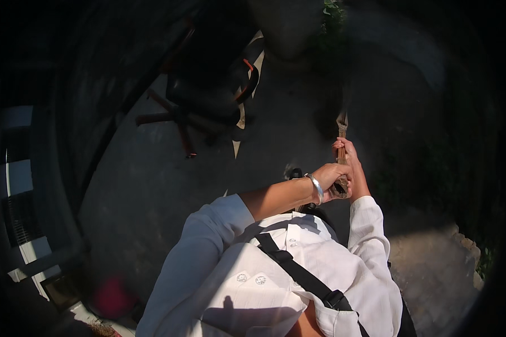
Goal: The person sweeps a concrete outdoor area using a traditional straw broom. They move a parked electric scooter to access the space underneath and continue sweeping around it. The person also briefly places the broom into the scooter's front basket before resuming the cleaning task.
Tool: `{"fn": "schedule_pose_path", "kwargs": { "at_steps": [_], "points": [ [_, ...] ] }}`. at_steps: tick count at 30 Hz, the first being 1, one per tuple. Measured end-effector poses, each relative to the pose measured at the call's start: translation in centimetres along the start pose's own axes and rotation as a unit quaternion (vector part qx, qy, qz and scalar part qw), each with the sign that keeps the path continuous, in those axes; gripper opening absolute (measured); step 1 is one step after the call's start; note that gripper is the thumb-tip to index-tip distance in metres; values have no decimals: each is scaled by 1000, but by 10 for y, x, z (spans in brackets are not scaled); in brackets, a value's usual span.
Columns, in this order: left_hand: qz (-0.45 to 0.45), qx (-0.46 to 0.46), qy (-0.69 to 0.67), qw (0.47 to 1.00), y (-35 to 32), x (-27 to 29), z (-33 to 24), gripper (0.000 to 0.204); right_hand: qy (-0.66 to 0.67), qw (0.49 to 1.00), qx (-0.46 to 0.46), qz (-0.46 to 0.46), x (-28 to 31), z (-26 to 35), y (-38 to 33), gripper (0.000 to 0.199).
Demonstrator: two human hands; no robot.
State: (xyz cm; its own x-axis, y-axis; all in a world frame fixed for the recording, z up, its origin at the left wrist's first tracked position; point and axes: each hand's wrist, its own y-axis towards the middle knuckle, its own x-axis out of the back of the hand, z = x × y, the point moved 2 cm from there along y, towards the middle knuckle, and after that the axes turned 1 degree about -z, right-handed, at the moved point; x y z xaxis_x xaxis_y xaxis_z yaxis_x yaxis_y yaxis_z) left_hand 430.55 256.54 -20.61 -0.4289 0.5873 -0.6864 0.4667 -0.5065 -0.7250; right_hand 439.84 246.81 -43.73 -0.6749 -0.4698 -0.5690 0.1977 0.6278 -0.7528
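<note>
Both my hands are wrapped round the brown, straw-like handle of what looks like a hand broom [342, 130]. My left hand [330, 176], with a silver bangle at its wrist, grips the near end. Just beyond it, my right hand [346, 150] is closed round the handle farther up. The broom points away from me, and its far end flares a little before fading into deep shadow. Its sweeping end is too dark to make out.
At the upper left stands a black swivel chair [199, 92] with reddish legs on the shaded grey floor [135, 196]. Green leaves [333, 11] show at the top. A sunlit stone edge [433, 258] lies at the lower right, and a blurred pink thing [113, 296] at the lower left.
</note>
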Motion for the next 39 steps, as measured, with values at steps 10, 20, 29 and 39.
{"fn": "schedule_pose_path", "kwargs": {
  "at_steps": [10,20,29,39],
  "points": [
    [-83,-12,154,985,-66,24,-6,17,15,997,48,54,-16,-85,27,27],
    [-117,54,235,964,-2,-4,99,12,101,992,-59,57,78,-73,-59,32],
    [93,169,10,981,39,-36,185,13,-47,974,198,-99,229,37,-157,23],
    [104,134,1,986,-37,103,209,13,-88,937,303,-151,214,-82,-134,18]
  ]
}}
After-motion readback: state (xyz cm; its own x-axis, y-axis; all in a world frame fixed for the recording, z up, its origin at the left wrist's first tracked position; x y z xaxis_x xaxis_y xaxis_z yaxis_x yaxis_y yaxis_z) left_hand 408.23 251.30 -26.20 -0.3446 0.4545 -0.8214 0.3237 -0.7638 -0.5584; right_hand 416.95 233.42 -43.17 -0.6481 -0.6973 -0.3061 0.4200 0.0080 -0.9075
